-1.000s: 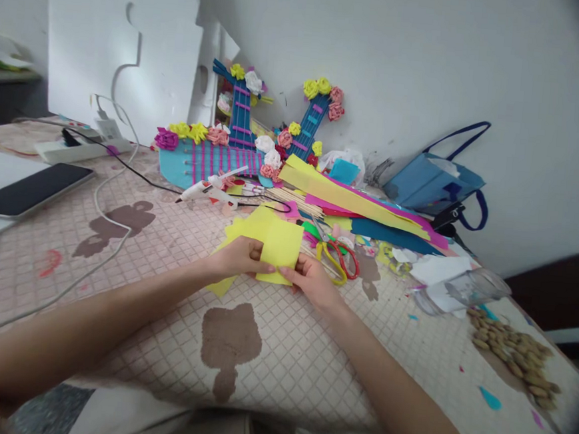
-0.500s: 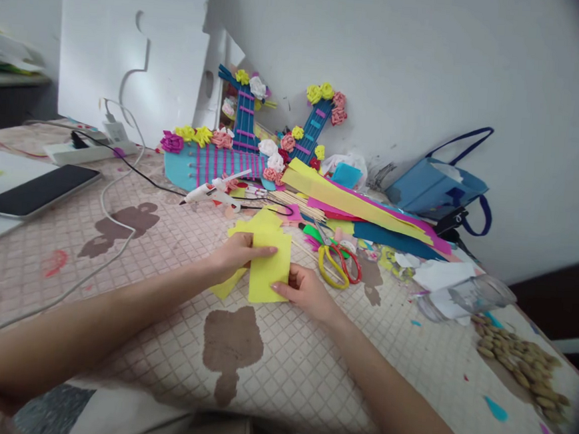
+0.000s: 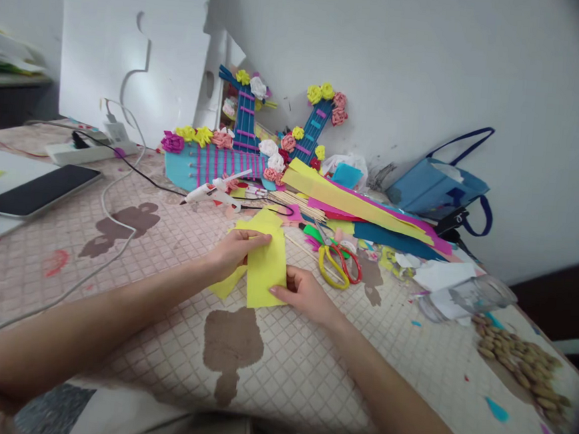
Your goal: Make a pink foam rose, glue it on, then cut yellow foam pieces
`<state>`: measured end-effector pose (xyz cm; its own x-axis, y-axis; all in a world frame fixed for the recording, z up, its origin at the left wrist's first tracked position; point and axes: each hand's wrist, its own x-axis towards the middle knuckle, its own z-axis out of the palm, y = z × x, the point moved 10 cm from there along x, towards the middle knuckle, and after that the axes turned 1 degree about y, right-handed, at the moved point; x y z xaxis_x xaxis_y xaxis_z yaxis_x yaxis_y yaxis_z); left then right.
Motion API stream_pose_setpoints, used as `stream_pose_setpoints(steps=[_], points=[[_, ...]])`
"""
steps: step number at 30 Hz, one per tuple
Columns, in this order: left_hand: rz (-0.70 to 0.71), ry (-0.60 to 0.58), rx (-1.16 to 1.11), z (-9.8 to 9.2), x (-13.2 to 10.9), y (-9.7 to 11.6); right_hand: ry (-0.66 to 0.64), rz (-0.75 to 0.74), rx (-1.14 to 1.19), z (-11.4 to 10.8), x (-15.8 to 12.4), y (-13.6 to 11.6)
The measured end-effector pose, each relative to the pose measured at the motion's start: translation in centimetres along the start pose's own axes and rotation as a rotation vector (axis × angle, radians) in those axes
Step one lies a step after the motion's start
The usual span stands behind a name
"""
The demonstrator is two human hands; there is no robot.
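Observation:
A rectangular piece of yellow crepe-like paper [image 3: 267, 275] is held upright between my two hands, tilted slightly. My left hand [image 3: 239, 250] pinches its upper left part, thumb across the front. At the lower right edge my right hand [image 3: 301, 290] grips it between thumb and fingers. Behind and below it lie more yellow paper pieces [image 3: 227, 284] on the table. Yellow- and red-handled scissors [image 3: 334, 267] rest to the right of my right hand. Beyond the paper, a white hot glue gun [image 3: 214, 193] lies on its side.
Paper-flower decorated blue panels [image 3: 214, 161] stand at the back beside long coloured paper strips [image 3: 365, 206]. On the left are a tablet [image 3: 41, 189], a power strip [image 3: 91, 151] and cables. At right lie a clear jar [image 3: 478, 295], peanuts [image 3: 521, 362] and a blue bag [image 3: 435, 188].
The yellow paper has shifted slightly left and tilted, its lower edge coming a little nearer. My left hand has moved slightly left; the right hand has barely moved.

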<state>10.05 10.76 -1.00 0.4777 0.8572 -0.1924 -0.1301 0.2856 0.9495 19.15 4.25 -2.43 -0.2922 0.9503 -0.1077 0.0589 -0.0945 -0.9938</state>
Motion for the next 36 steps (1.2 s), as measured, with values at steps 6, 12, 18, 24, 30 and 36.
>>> stream_pose_setpoints(steps=[6, 12, 18, 24, 30, 36], points=[[0.014, -0.054, 0.050, 0.3, 0.0, 0.1, -0.021, -0.004, -0.048, 0.0, -0.1, -0.2], [0.044, -0.048, 0.190, 0.8, -0.6, 0.7, 0.200, -0.178, -0.152, -2.6, -0.4, -3.2], [0.162, -0.085, 0.388, 2.3, -1.6, 1.9, 0.324, -0.240, -0.150, -3.4, -0.6, -4.6], [0.331, -0.083, 0.530, 2.7, -2.1, 3.2, 0.430, -0.346, -0.324, -3.4, -1.3, -6.3], [0.431, -0.080, 0.627, 3.2, -2.8, 4.4, 0.447, -0.426, -0.368, -3.2, -2.0, -7.9], [0.351, -0.151, 0.559, 3.3, -2.5, 4.3, 0.410, -0.399, -0.291, -3.2, -2.0, -7.8]])
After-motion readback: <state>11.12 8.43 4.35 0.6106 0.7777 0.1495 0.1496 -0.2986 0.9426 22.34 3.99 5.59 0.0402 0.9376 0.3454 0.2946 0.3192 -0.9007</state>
